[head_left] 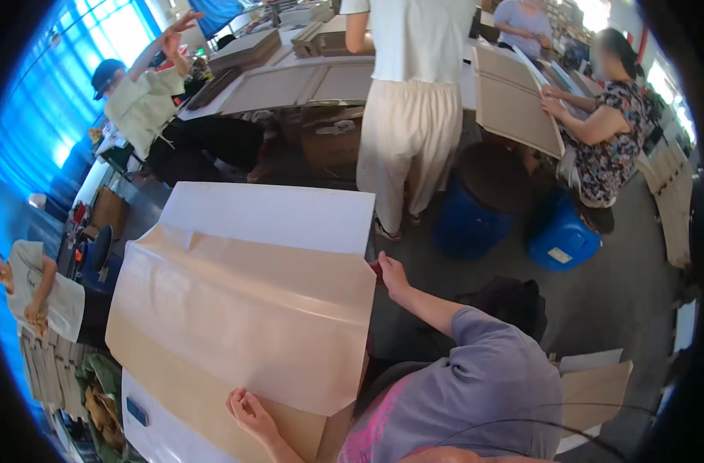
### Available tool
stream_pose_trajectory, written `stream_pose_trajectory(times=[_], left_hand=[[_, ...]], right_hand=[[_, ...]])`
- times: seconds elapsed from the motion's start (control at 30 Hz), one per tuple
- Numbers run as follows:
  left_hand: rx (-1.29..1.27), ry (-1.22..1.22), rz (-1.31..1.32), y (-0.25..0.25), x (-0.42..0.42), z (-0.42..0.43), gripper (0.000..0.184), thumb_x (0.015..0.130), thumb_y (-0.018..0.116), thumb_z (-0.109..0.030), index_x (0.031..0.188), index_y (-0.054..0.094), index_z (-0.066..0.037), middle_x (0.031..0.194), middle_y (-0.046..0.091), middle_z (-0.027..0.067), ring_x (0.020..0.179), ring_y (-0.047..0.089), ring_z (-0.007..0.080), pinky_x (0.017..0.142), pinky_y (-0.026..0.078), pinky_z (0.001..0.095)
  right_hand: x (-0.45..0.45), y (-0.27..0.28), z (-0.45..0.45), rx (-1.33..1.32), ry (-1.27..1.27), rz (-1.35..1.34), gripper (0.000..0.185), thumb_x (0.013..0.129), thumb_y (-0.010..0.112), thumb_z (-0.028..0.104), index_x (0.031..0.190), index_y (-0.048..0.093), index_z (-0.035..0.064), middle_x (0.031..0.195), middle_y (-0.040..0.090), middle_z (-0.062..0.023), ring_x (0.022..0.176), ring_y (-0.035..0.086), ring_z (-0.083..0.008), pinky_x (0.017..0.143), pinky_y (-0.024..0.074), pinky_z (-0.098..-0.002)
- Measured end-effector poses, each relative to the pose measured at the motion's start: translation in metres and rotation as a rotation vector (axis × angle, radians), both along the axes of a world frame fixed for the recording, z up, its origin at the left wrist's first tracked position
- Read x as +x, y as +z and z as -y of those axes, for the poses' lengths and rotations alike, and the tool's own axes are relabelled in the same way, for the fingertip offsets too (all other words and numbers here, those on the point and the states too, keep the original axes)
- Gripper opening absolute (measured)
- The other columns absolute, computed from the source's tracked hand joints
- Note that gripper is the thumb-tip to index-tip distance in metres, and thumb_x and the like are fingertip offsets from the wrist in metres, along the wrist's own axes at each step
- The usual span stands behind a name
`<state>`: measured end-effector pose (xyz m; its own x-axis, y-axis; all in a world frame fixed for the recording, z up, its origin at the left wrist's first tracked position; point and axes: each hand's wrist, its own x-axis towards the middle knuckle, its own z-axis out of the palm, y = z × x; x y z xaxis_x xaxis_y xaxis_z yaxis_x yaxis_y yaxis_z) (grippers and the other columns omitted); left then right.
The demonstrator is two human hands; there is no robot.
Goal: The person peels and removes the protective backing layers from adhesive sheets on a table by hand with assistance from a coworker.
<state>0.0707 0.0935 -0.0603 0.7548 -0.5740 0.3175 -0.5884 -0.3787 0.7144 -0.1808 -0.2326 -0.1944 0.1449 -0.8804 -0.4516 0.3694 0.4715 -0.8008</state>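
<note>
A large sheet of brown paper [251, 309] with a glossy surface and a raised crease lies over a white board [290, 216] on the table in front of me. My left hand [251, 414] rests on the lower part of the paper, its fingers curled in and nothing visible in them. At the sheet's right edge is my right hand [394, 278], closed around a small dark red object [377, 268] that is mostly hidden by the fingers.
A dark phone-like object [137, 411] lies on the table's white lower left. Blue barrels [475, 220] stand beyond my right hand. A person in white [413, 116] stands across the table; at right, a seated person handles a brown panel [514, 100]. Others are at left.
</note>
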Motion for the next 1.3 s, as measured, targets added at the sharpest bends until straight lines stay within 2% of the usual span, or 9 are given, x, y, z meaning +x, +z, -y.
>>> stream_pose_trajectory(times=[0.23,0.5,0.6,0.7,0.77,0.83,1.13,1.23,1.3], left_hand=[[0.018,-0.055,0.016,0.000,-0.001,-0.006,0.017,0.091,0.050,-0.007,0.104,0.056,0.002,0.111,0.051,0.0109,0.089,0.056,0.0205,0.070,0.048,0.0297],[0.012,-0.068,0.004,0.000,-0.001,-0.012,0.017,0.091,0.050,-0.008,0.103,0.056,0.004,0.113,0.050,0.0113,0.090,0.056,0.0203,0.073,0.049,0.0299],[-0.006,-0.051,0.042,-0.005,-0.001,-0.014,0.018,0.091,0.050,-0.007,0.104,0.056,0.004,0.115,0.049,0.0117,0.093,0.056,0.0209,0.076,0.049,0.0308],[-0.077,-0.098,-0.028,-0.006,0.001,-0.016,0.018,0.091,0.050,-0.006,0.104,0.056,0.004,0.115,0.049,0.0122,0.096,0.055,0.0218,0.079,0.049,0.0314],[-0.073,-0.091,-0.008,-0.012,0.003,-0.017,0.018,0.090,0.051,-0.006,0.104,0.056,0.004,0.115,0.049,0.0129,0.097,0.055,0.0225,0.082,0.049,0.0321],[-0.068,-0.086,-0.032,-0.007,0.001,-0.015,0.017,0.090,0.052,-0.005,0.104,0.056,0.004,0.115,0.049,0.0140,0.098,0.055,0.0234,0.085,0.048,0.0328],[-0.049,-0.093,0.003,-0.001,-0.003,-0.015,0.015,0.089,0.053,-0.005,0.100,0.057,0.003,0.115,0.049,0.0147,0.101,0.054,0.0240,0.085,0.048,0.0329],[-0.039,-0.094,0.027,-0.004,-0.002,-0.018,0.014,0.089,0.054,-0.005,0.099,0.057,0.003,0.115,0.050,0.0144,0.101,0.055,0.0239,0.085,0.048,0.0326],[-0.027,-0.101,0.014,-0.001,-0.004,-0.016,0.013,0.089,0.054,-0.005,0.099,0.057,0.003,0.114,0.050,0.0144,0.101,0.055,0.0242,0.085,0.048,0.0327]], right_hand=[[-0.012,0.039,-0.005,-0.582,-0.254,-0.239,0.021,0.094,0.053,0.026,0.109,0.051,0.0107,0.107,0.057,-0.0026,0.090,0.056,-0.0096,0.074,0.0451,-0.0238],[-0.022,0.286,-0.098,-1.192,0.603,0.957,0.038,0.094,0.052,0.033,0.116,0.050,0.0018,0.111,0.054,-0.0120,0.100,0.055,-0.0220,0.084,0.0436,-0.0349],[-0.031,0.346,-0.128,-1.583,0.532,1.134,0.032,0.098,0.042,0.033,0.103,0.059,0.0065,0.101,0.060,-0.0114,0.085,0.060,-0.0256,0.067,0.0454,-0.0352],[-0.013,0.349,-0.142,-1.629,0.429,1.471,0.044,0.093,0.048,0.044,0.109,0.057,0.0040,0.113,0.054,-0.0150,0.102,0.053,-0.0222,0.083,0.0438,-0.0367],[-0.013,0.351,-0.145,-1.607,0.473,1.519,0.043,0.093,0.048,0.044,0.106,0.058,0.0043,0.112,0.054,-0.0142,0.101,0.053,-0.0215,0.081,0.0439,-0.0362],[-0.028,0.360,-0.152,-1.456,0.513,1.413,0.033,0.099,0.041,0.032,0.090,0.062,0.0076,0.098,0.060,-0.0083,0.080,0.060,-0.0230,0.061,0.0459,-0.0337],[-0.022,0.355,-0.173,-1.275,0.573,1.477,0.033,0.098,0.045,0.030,0.082,0.062,0.0070,0.097,0.059,-0.0080,0.080,0.058,-0.0204,0.064,0.0462,-0.0305],[-0.012,0.350,-0.166,-1.524,0.597,1.636,0.049,0.093,0.050,0.043,0.113,0.057,-0.0001,0.106,0.054,-0.0184,0.092,0.054,-0.0294,0.081,0.0443,-0.0360],[-0.024,0.351,-0.166,-1.412,0.702,1.572,0.034,0.096,0.047,0.036,0.095,0.061,0.0048,0.101,0.058,-0.0115,0.087,0.056,-0.0243,0.072,0.0454,-0.0333]])
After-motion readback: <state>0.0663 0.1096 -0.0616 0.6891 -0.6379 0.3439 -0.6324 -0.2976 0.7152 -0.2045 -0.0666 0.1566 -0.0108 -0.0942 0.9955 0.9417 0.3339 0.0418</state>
